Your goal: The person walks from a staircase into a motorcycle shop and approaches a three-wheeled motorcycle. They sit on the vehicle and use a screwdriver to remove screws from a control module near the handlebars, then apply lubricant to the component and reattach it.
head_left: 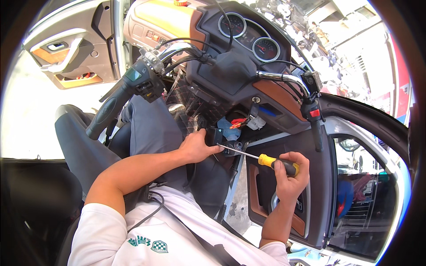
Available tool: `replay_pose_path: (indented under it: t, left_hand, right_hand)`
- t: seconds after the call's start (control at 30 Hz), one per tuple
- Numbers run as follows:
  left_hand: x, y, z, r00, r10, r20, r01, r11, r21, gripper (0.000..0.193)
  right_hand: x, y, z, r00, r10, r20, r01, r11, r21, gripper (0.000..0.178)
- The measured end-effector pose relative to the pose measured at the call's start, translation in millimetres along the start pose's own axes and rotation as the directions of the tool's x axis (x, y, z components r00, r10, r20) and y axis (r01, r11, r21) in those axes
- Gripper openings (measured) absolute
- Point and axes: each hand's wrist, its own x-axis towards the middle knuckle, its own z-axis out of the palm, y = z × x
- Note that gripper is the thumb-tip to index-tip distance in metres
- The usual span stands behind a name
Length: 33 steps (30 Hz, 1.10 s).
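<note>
My right hand (290, 173) is wrapped round the yellow and black handle of a screwdriver (266, 160). Its long metal shaft points left, and the tip meets a small black box-like part (215, 136) beside my left thumb. With its fingers closed round that part, my left hand (199, 146) keeps it above my lap; the fingers behind it are hidden. A dark cylindrical piece (235, 145) sits just right of the box. What the tip touches is too small to make out.
Ahead are handlebars with a left grip (111, 111) and a right grip (317, 137), below a dashboard with two round gauges (266, 48). Red and yellow wires (238, 123) and a blue cloth-like item (228, 129) lie beyond my hands. Vehicle doors stand at left (75, 44) and right (319, 195).
</note>
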Motion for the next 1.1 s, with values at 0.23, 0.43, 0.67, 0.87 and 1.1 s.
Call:
replay_pose_path:
  t: [0.23,0.43,0.67,0.87,1.1]
  left_hand:
    - [-4,8,-5,1.000,-0.024,0.014,0.024,0.999,0.030,0.083]
    - [-4,7,-5,0.999,-0.019,0.029,0.019,1.000,0.021,0.085]
    - [-3,6,-4,0.998,-0.026,0.049,0.025,1.000,0.008,0.085]
    - [-5,4,-5,0.997,-0.024,0.067,0.023,1.000,0.014,0.085]
    - [-6,5,-6,0.998,0.018,0.057,-0.019,0.999,0.026,0.085]
  right_hand:
    - [7,-11,1,0.959,0.283,0.016,-0.282,0.958,-0.042,0.032]
    - [23,-11,2,0.973,-0.202,0.115,0.196,0.978,0.064,0.035]
    - [19,-9,-16,0.957,-0.060,0.282,0.064,0.998,-0.003,0.032]
    - [24,-24,-6,0.969,-0.109,0.223,0.100,0.994,0.050,0.027]
    - [16,-7,-8,0.981,-0.084,0.174,0.072,0.995,0.074,0.018]
